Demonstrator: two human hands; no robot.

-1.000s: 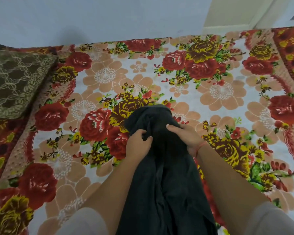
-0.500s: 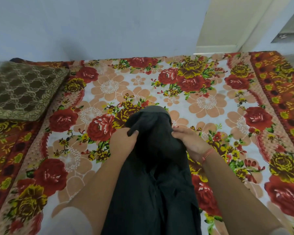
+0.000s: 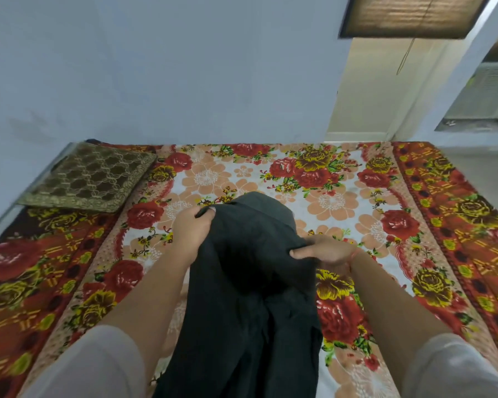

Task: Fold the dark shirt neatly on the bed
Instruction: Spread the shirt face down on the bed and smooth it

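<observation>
Head view: I see the dark charcoal woven-cloth shirt [image 3: 250, 297] bunched in a long heap at the frame's centre, running from 12 o'clock on the mattress down to 6 o'clock toward my body; it lies on the bed with the red, yellow and peach floral printed sheet [image 3: 342, 196]; nothing folded yet, I judge the task barely begun.

Left hand [image 3: 191, 235] sits at the shirt's 10 o'clock edge, fingers curled and pinching a fold of the cloth between thumb and fingertips; right hand [image 3: 325, 251] sits at the 3 o'clock edge, thumb pressed onto the fabric and fingers closed on a tuck of it; both hands touching the shirt, set apart across its width.

Handling, my guess: light, limp, no stiffness at all; it drapes and wrinkles wherever it's let go; not slippery on this sheet, not fragile. One-point holds will let it sag; better to take it at two matching points, shoulders or hem corners, and pull it taut and flat before creasing. Which end is collar I cannot tell; the far lump hides it.

Brown and gold lattice-patterned cushion [image 3: 89, 179] lies at 10 o'clock of the bed, well apart from the shirt; no obstruction.
</observation>
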